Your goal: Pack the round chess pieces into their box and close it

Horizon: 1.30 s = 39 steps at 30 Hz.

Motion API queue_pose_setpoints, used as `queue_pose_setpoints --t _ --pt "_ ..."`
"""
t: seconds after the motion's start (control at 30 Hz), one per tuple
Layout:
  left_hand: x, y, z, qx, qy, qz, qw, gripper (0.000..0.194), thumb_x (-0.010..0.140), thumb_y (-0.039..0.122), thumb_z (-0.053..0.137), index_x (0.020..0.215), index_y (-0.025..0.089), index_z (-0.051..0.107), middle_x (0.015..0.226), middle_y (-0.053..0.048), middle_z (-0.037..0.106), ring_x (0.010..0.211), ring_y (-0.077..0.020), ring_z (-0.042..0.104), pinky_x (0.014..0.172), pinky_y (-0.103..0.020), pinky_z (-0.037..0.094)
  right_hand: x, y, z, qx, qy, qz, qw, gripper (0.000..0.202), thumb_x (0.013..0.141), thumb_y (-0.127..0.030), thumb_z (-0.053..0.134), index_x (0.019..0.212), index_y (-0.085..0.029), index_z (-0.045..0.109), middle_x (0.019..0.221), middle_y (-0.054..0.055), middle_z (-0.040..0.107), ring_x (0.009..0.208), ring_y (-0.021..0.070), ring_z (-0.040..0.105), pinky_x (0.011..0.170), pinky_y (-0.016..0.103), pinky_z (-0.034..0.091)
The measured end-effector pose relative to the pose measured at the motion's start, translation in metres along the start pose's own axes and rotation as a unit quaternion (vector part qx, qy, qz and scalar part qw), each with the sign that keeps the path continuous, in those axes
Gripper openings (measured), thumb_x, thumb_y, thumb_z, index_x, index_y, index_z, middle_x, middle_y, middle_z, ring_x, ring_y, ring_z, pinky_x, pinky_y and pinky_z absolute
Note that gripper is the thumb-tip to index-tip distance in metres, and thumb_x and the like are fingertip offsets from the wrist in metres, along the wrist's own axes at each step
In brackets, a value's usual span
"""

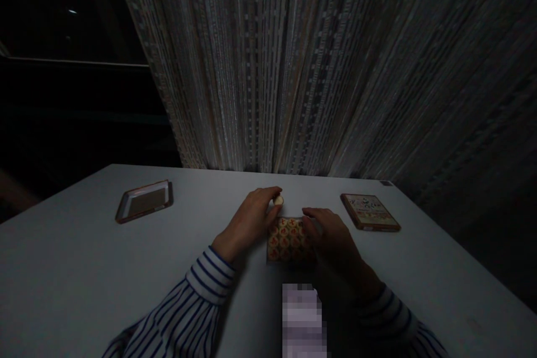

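A small box [269, 257] filled with rows of round xiangqi pieces [284, 241] with red characters sits on the white table in front of me. Just beyond its far left corner, my left hand [251, 215] pinches one pale round xiangqi piece [278, 200] between thumb and fingers. My right hand [333, 235] curves over the right side of the box, hiding that part of it. Its thumb and forefinger are apart, with nothing visible between them; whether the thumb touches the pieces is hard to tell in the dim light.
To the left lies a shallow tray-like lid [146, 199], its inside facing up. A flat decorated case [371, 212] rests at the right on the white table [201, 190]. Behind the table's far edge hangs a patterned curtain [268, 67]. A pixelated patch [302, 321] covers the near middle.
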<state>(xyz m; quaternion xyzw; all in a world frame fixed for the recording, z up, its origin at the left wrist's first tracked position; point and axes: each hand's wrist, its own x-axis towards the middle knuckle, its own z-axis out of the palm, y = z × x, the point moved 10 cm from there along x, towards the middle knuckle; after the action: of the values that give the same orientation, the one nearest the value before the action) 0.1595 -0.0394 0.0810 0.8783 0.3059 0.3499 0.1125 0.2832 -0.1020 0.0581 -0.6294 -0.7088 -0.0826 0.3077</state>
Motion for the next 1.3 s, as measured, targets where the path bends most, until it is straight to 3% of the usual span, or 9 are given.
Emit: queue_pose_setpoints --t 0.23,0.47,0.57,0.7,0.9,1.0,1.1,1.3 --pt "-0.029 -0.006 0.024 -0.075 0.012 -0.077 0.994 0.025 0.086 0.025 0.049 0.108 0.016 0.058 0.107 -0.009 0.065 0.1 -0.0198 0.06 0.089 -0.036 0.048 -0.017 0.001 0.009 0.009 0.062 -0.053 0.997 0.031 0.091 -0.027 0.036 0.095 -0.015 0.065 0.092 0.012 0.07 0.082 0.021 0.063 0.072 0.035 0.047" --pt "-0.052 -0.01 0.037 -0.218 0.029 -0.093 0.971 0.022 0.084 0.023 0.052 0.103 0.018 0.063 0.106 -0.009 0.067 0.098 -0.02 0.06 0.089 -0.039 0.048 -0.02 -0.01 0.004 -0.001 0.083 -0.089 0.993 0.032 0.093 -0.027 0.032 0.094 -0.018 0.063 0.085 0.008 0.07 0.072 0.0188 0.062 0.065 0.033 0.044" --pt "-0.058 -0.023 0.045 -0.311 0.04 -0.166 0.935 0.023 0.082 0.027 0.055 0.101 0.018 0.065 0.106 -0.009 0.068 0.096 -0.0207 0.062 0.087 -0.038 0.049 -0.019 -0.021 0.0 -0.002 0.081 -0.118 0.99 0.034 0.094 -0.03 0.032 0.086 -0.018 0.063 0.077 0.007 0.069 0.065 0.0174 0.061 0.059 0.03 0.042" --pt "-0.066 -0.034 0.062 -0.417 0.035 -0.278 0.865 0.023 0.077 0.029 0.06 0.095 0.017 0.069 0.097 -0.007 0.071 0.089 -0.0208 0.065 0.081 -0.034 0.051 -0.022 -0.026 -0.001 0.007 0.087 -0.132 0.987 0.03 0.094 -0.027 0.034 0.084 -0.018 0.061 0.076 0.007 0.068 0.066 0.0173 0.06 0.059 0.03 0.043" --pt "-0.072 -0.032 0.079 -0.566 0.036 -0.349 0.746 0.028 0.07 0.034 0.068 0.092 0.017 0.069 0.093 -0.007 0.072 0.085 -0.0196 0.065 0.08 -0.035 0.051 -0.025 -0.035 0.0 0.082 0.075 -0.168 0.979 0.019 0.092 -0.027 0.043 0.099 -0.019 0.058 0.084 0.005 0.069 0.073 0.0164 0.062 0.064 0.03 0.047" --pt "-0.075 -0.03 0.086 -0.605 0.031 -0.375 0.702 0.029 0.068 0.033 0.071 0.092 0.016 0.069 0.093 -0.008 0.072 0.084 -0.0191 0.066 0.082 -0.035 0.05 -0.027 -0.036 -0.002 0.085 0.091 -0.17 0.978 0.018 0.092 -0.025 0.044 0.101 -0.019 0.058 0.086 0.005 0.069 0.075 0.0155 0.062 0.066 0.03 0.047" --pt "-0.076 -0.027 0.088 -0.623 0.026 -0.38 0.683 0.031 0.067 0.032 0.072 0.094 0.016 0.068 0.095 -0.008 0.071 0.086 -0.0194 0.066 0.083 -0.035 0.05 -0.032 -0.035 0.0 0.062 0.112 -0.177 0.976 0.019 0.089 -0.025 0.049 0.103 -0.017 0.059 0.091 0.007 0.068 0.083 0.0179 0.062 0.072 0.034 0.049" --pt "-0.075 -0.024 0.084 -0.627 0.023 -0.37 0.685 0.028 0.067 0.031 0.072 0.09 0.017 0.067 0.093 -0.007 0.072 0.081 -0.017 0.066 0.075 -0.03 0.052 -0.036 -0.036 0.001 0.068 0.119 -0.182 0.974 0.021 0.088 -0.025 0.052 0.108 -0.02 0.059 0.094 0.006 0.069 0.089 0.0178 0.062 0.076 0.036 0.051"
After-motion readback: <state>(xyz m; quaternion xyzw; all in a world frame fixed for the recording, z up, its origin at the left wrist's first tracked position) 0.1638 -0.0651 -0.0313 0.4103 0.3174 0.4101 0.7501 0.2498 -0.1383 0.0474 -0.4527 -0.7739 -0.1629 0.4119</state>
